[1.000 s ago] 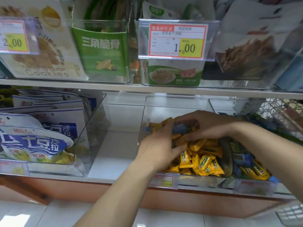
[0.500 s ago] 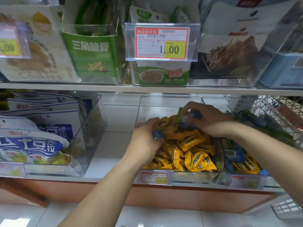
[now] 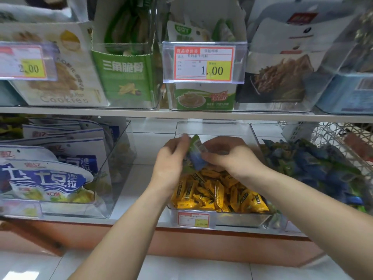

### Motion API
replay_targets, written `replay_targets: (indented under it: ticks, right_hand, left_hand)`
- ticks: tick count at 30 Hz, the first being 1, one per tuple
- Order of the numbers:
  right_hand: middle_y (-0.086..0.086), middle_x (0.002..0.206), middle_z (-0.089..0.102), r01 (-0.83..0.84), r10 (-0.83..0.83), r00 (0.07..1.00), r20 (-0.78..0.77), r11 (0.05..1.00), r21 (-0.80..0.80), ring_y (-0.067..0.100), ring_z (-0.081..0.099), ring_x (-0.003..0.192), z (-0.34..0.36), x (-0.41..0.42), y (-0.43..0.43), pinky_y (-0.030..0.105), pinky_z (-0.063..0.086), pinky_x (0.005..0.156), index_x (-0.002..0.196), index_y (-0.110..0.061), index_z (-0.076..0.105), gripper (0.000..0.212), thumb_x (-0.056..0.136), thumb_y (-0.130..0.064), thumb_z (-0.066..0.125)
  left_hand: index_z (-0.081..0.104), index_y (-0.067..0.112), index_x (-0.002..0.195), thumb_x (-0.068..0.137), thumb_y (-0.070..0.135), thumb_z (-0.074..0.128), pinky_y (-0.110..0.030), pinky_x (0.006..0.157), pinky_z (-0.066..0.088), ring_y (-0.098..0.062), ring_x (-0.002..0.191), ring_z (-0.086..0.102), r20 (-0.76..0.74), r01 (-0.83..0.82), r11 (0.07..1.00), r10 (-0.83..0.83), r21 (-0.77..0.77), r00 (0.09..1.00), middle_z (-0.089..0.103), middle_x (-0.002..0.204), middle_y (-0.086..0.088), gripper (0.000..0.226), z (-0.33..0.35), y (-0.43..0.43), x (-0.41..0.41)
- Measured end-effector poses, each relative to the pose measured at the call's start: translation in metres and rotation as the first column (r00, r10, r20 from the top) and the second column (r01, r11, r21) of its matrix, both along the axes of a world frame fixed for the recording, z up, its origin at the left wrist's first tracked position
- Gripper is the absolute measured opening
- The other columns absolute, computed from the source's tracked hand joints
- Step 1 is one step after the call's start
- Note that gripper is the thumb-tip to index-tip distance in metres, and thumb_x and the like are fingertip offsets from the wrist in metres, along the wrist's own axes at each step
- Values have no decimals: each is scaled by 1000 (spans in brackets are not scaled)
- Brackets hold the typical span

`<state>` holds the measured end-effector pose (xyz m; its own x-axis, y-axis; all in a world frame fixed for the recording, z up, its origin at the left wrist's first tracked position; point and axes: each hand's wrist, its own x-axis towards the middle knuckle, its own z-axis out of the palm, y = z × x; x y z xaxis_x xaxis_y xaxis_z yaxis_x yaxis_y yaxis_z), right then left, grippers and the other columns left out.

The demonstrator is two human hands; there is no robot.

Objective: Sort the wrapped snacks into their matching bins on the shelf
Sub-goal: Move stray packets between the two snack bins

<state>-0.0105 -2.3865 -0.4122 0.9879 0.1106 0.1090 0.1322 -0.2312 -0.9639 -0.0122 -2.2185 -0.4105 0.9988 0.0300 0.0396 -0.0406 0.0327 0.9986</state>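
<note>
A clear bin (image 3: 212, 128) on the lower shelf holds a heap of yellow wrapped snacks (image 3: 218, 195). Above that heap, my left hand (image 3: 171, 160) and my right hand (image 3: 230, 156) meet over the bin. Between them they hold a small bunch of blue and green wrapped snacks (image 3: 196, 156), lifted clear of the yellow ones. Both hands have fingers curled round the wrappers. To the right, a second clear bin (image 3: 262, 130) is filled with blue and green wrapped snacks (image 3: 310, 164) of the same kind.
A clear bin (image 3: 119, 158) with large white-and-blue bags stands at the left. A white wire basket (image 3: 347, 138) sits at the far right. The upper shelf (image 3: 181, 115) carries boxed snacks and price tags (image 3: 203, 63) close above my hands.
Both hands have risen out of the yellow heap and come together, lifting blue and green snacks up. The view has shifted slightly downward.
</note>
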Motion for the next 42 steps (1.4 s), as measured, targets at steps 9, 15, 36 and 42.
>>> replay_targets:
  ticks: [9, 15, 36, 42]
  right_hand:
    - [-17, 108, 69, 31, 41, 994, 102, 784, -620, -6, 63, 83, 6, 68, -56, 13, 49, 73, 108, -37, 69, 17, 94, -28, 65]
    - [4, 109, 67, -222, 103, 975, -198, 352, -909, 20, 61, 95, -15, 85, -57, 36, 51, 82, 109, -18, 71, 30, 90, -41, 67]
    - [12, 96, 75, -28, 51, 991, -120, 982, 189, 27, 73, 89, 11, 26, 36, 31, 56, 70, 103, -7, 72, 16, 87, -10, 72]
    - [9, 97, 76, -29, 46, 992, -121, 989, 144, 27, 73, 94, 11, 32, 39, 37, 59, 80, 99, -9, 74, 16, 84, -14, 76]
  left_hand:
    - [64, 26, 112, 83, 16, 73, -19, 79, 50, -10, 97, 64, 194, -147, 924, 81, 354, 978, 69, 103, 7, 33, -17, 58, 24]
    - [63, 28, 113, 83, 22, 74, -3, 66, 42, 1, 91, 60, 219, -121, 908, 33, 402, 975, 64, 99, 16, 32, -26, 53, 29]
    - [72, 21, 91, 94, 45, 54, -26, 54, 55, -15, 73, 73, -49, 42, 984, -52, -175, 997, 75, 81, -4, 30, -2, 26, 13]
    - [65, 20, 110, 64, 39, 82, -25, 60, 56, -12, 85, 71, 96, 90, 995, -94, 49, 991, 72, 95, 1, 53, -9, 31, 15]
